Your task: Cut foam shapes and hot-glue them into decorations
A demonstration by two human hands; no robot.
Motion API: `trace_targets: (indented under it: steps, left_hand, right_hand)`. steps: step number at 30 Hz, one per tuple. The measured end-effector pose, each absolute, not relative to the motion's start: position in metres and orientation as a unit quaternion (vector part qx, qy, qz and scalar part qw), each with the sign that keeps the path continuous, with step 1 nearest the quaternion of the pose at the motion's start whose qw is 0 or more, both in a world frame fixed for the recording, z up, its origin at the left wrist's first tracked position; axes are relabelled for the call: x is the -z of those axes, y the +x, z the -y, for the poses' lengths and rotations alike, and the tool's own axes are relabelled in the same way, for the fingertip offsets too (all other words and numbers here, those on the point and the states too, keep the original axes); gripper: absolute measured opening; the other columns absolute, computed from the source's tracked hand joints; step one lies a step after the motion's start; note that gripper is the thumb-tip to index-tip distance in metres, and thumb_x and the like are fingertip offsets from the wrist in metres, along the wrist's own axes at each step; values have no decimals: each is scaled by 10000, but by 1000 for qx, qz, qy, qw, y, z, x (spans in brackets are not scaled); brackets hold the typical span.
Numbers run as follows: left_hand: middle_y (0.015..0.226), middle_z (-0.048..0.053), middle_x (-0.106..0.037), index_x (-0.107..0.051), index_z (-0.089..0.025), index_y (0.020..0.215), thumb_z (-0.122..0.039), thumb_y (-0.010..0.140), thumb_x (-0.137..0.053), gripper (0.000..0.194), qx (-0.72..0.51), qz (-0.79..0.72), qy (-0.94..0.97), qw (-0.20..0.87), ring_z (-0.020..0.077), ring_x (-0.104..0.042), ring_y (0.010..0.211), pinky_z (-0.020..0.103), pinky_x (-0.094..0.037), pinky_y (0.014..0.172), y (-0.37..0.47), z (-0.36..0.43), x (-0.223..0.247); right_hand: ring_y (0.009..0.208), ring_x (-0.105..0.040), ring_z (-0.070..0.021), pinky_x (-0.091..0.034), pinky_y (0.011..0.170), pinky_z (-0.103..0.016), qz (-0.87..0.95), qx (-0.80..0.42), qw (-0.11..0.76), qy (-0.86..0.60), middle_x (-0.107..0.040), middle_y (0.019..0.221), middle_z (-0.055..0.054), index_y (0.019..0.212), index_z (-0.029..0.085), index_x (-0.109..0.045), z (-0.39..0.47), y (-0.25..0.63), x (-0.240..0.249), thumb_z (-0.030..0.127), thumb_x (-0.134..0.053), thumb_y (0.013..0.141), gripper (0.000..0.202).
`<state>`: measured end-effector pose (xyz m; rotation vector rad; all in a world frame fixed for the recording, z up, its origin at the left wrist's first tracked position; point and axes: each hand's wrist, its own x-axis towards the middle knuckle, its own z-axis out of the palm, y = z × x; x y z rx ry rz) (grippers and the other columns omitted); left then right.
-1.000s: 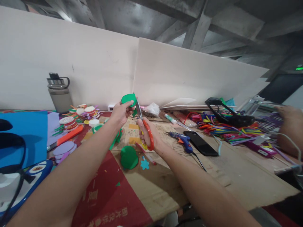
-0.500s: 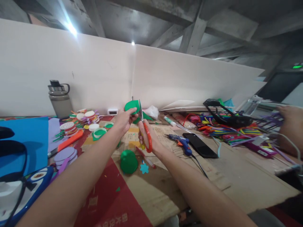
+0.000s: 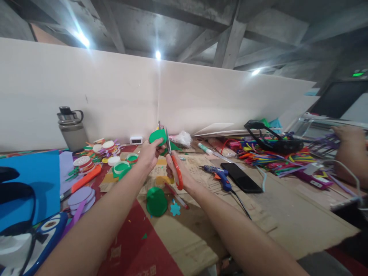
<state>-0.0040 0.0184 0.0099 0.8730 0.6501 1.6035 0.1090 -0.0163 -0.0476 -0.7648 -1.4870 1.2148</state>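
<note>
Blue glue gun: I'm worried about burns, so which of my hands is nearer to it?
Your right hand: gripping the scissors, it is left of the glue gun, not touching it. Your left hand, holding the green piece, is farther left.

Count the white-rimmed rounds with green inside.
2: the nearer round lies beside the left forearm; the farther round sits behind it and to its right, toward the left hand. The forearm could hide others.
</note>
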Motion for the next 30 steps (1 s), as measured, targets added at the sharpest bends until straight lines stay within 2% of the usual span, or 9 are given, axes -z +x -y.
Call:
trace_targets:
  steps: [5,11,16,30]
  left_hand:
    - [622,-36,-606,-558,-139,741,-143,557,-799,303,-682,-284,359,571,56,-541,485,168,-419,475,0,-16,-7]
    - [615,-24,-611,-573,-130,752,-160,561,-802,299,-681,-284,363,569,63,-542,488,171,-425,476,1,-17,-5]
    - [604,-24,-608,-582,-124,764,-158,569,-797,292,-684,-280,357,571,63,-538,474,175,-430,473,1,-19,-3]
    - [598,-32,-602,-570,-135,767,-162,580,-789,289,-675,-291,357,577,59,-532,473,175,-430,480,0,-21,-1]
  right_hand:
    - [422,-322,-73,-298,381,-184,586,-531,523,-319,-325,594,99,882,268,-376,18,109,48,684,-567,817,463]
    - [456,-383,-86,-343,386,-189,587,-514,516,-354,-366,606,80,888,265,-393,16,111,50,702,-552,815,471]
    - [449,-369,-83,-325,378,-195,574,-532,510,-358,-378,626,73,875,271,-382,20,110,46,733,-560,784,504]
    - [421,-337,-69,-287,377,-182,539,-557,513,-370,-350,577,102,892,263,-400,26,107,40,658,-614,779,464]
